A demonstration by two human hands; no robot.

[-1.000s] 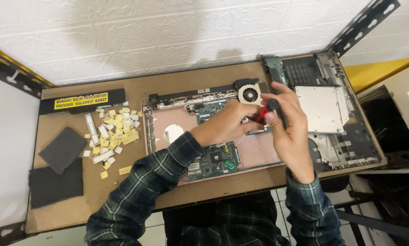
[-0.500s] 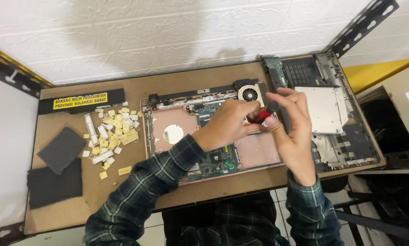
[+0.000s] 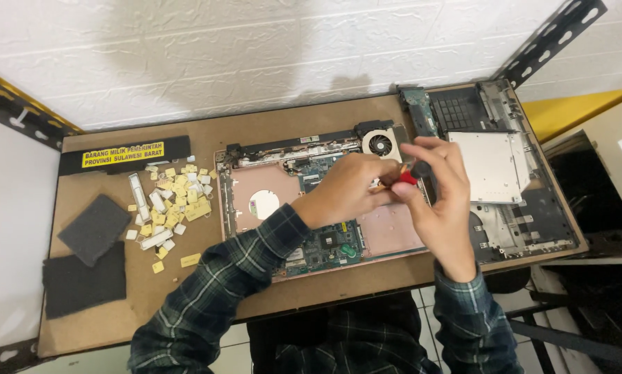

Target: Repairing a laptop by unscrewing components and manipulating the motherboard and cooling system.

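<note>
Both hands meet over the right half of an opened laptop base (image 3: 325, 208), just below its round fan (image 3: 381, 144). The left hand (image 3: 345, 190) is curled, its fingers closed around a small tool (image 3: 402, 177) with a red handle. The right hand (image 3: 441, 197) pinches the same red handle from the other side, fingertips touching it. The tool's tip is hidden by the fingers; whether it touches the board cannot be told.

The base lies at the middle of a brown fibreboard surface (image 3: 269, 305). It shows a pinkish metal sheet with a round white patch, and a green circuit board toward the near edge.

To the right, touching the base's edge, lies a dark plastic cover (image 3: 519, 215), ribbed and vented, carrying a flat silver drive (image 3: 494, 166).

At the far left edge of the surface lies a long black bar (image 3: 124, 154) bearing a yellow rectangular label with black print. Below it is a loose pile of small yellow and white chips (image 3: 165, 208). Further left lie two dark grey foam pads (image 3: 89, 256), matte and square, one overlapping the other.

Both sleeves are dark green plaid.
</note>
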